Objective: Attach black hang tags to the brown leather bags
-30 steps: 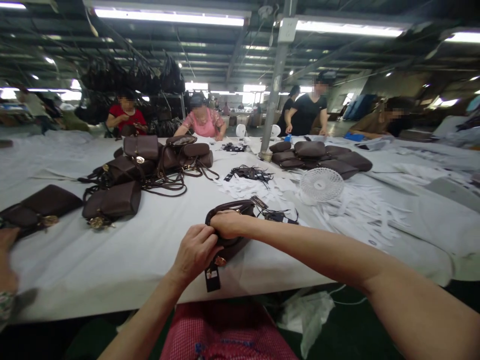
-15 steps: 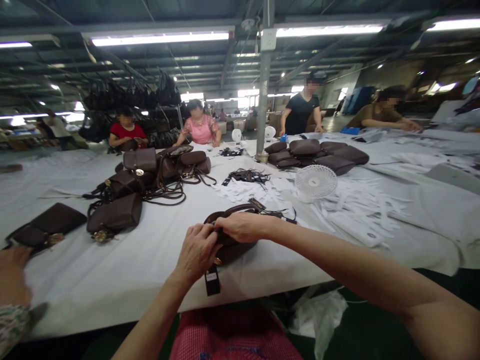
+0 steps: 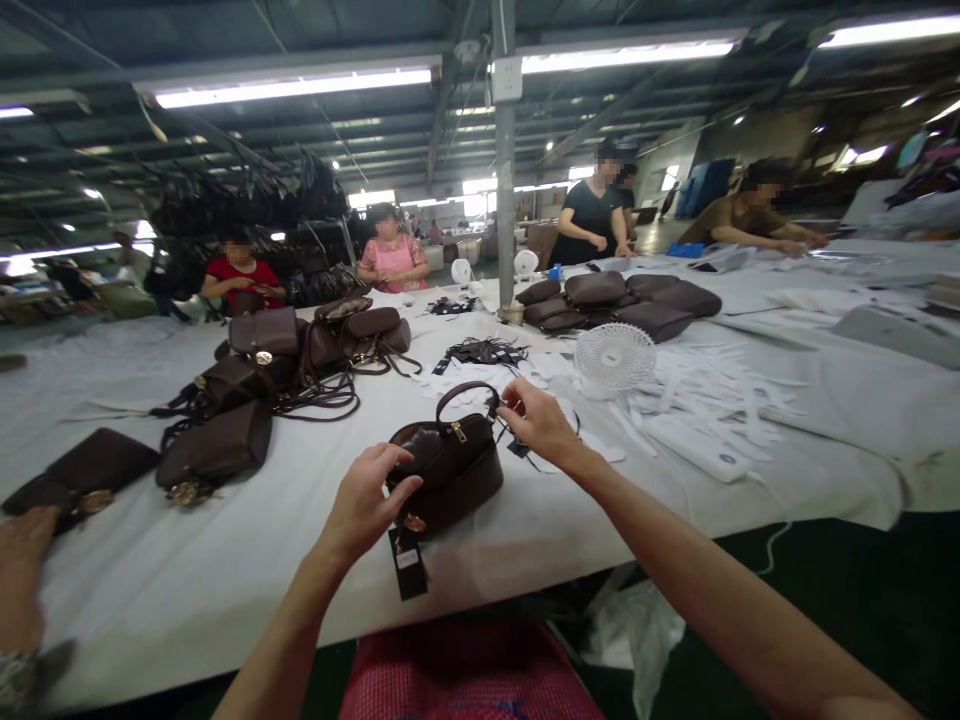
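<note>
Though half-open and empty, left hand [image 3: 369, 497] at left end of brown bag [image 3: 459, 488], right hand [image 3: 538, 420] pinched on handle [image 3: 471, 385].

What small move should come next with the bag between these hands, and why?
I'd perhaps close the left hand gently on the brown bag to steady it: that hand is open at the bag's left end, while the right hand is at the right end of the raised handle.

"Where's the left hand [image 3: 367, 503]?"
"Centre of the frame, thumb and fingers apart at the left end of the dark bag [image 3: 459, 492]."
"And the right hand [image 3: 537, 420]?"
"Near the right end of the handle [image 3: 474, 385]."
"Around them?"
"Black tag [image 3: 407, 568] lower centre, white fan [image 3: 615, 357] right of centre, brown bags [image 3: 262, 331] heaped left."
</note>
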Demonstrator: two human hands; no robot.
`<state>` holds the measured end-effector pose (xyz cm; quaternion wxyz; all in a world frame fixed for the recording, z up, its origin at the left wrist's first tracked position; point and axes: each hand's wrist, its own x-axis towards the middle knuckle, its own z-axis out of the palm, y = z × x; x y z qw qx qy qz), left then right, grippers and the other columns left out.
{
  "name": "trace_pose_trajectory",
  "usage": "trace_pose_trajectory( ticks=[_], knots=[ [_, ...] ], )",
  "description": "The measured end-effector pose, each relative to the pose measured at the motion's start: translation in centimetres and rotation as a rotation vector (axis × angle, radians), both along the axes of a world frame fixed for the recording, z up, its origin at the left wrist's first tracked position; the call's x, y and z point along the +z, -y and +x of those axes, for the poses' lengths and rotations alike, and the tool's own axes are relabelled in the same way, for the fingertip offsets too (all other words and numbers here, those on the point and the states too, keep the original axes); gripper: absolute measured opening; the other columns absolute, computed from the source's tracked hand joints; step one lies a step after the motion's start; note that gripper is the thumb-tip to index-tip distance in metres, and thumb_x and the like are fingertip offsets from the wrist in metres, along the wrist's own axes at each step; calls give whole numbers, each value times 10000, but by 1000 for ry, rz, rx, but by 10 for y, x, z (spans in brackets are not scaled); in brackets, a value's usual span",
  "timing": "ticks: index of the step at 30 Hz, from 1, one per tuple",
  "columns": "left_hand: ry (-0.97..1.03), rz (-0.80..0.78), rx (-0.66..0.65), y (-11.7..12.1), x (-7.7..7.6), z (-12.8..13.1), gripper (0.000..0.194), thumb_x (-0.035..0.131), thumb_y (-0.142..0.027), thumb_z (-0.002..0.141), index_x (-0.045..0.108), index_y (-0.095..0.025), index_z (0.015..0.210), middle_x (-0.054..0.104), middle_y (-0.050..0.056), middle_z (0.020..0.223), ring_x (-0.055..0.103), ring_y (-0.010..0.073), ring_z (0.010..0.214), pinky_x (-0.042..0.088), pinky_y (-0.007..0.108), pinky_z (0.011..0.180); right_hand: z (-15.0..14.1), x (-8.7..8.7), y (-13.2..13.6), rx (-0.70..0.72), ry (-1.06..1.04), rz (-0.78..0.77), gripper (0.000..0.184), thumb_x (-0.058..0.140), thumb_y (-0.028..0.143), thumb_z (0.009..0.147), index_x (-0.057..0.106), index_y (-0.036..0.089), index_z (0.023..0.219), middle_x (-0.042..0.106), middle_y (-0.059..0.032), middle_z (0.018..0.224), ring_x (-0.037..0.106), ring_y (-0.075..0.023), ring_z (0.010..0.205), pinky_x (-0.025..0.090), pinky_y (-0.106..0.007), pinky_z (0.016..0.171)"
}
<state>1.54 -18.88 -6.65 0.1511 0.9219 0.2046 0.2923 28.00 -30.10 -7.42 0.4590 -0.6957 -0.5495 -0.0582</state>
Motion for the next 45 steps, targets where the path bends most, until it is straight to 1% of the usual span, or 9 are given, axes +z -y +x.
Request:
trace_pose_trajectory(
  ticks=[5,9,12,17,22,28,33,37,45],
  knots=[
    [126,-26,96,3,14,15,257,581,-310,825,608,-193,1051,631,51,972,584,173,796,496,330,751,-15,-5,2,124,116,-36,80,605,147,788,573,177,855,568,-17,867,521,-120,671,440,-266,688],
    [172,-138,67,7,22,50,568,611,-271,789,458,-173,1328,603,96,1197,565,130,721,492,304,716,-41,-17,2,183,229,-191,337,626,204,843,571,186,1174,596,-66,1053,589,-161,832,471,-274,744],
    [140,-276,-20,5,27,73,652,585,-248,800,368,-164,1410,657,62,1070,562,119,671,482,282,698,-58,-23,-3,131,308,-276,438,567,284,915,492,219,1341,605,-80,1093,612,-184,883,480,-273,743],
    [85,-273,-47,-9,30,63,182,518,-278,833,648,-177,911,622,3,751,564,157,726,454,286,720,-67,-25,-17,49,260,-192,274,395,232,989,629,189,1124,632,-77,1010,621,-166,878,469,-232,762],
    [126,-179,53,-30,3,21,134,574,-314,792,596,-186,759,636,56,1015,553,222,1006,416,383,937,-62,-29,-26,31,173,10,259,370,193,983,621,150,1027,648,-105,989,605,-194,957,461,-276,866],
    [302,-422,27,-20,-37,18,190,450,-345,900,521,-189,816,571,98,1232,555,211,1111,418,391,1005,-63,-20,-33,15,215,-131,233,391,211,982,611,143,1019,639,-112,999,598,-203,956,447,-280,858],
    [281,-314,-85,-2,-38,25,218,637,-350,794,502,-182,826,423,159,1402,375,295,1351,348,465,1094,-63,-4,-37,-129,237,-296,220,367,194,979,583,156,964,640,-113,1000,615,-191,890,449,-262,770],
    [258,-232,-68,3,-41,27,329,765,-289,676,491,-179,821,362,196,1446,313,346,1393,352,523,1092,-55,4,-44,-70,-117,-350,192,374,210,958,542,171,874,648,-37,734,612,-142,619,475,-242,618],
    [320,-212,49,12,-49,37,238,692,-219,740,474,-178,829,380,202,1429,371,341,1363,360,570,1084,-53,0,-59,112,-431,-129,24,525,190,810,528,188,786,598,29,634,626,-120,572,524,-215,513]
  ],
)
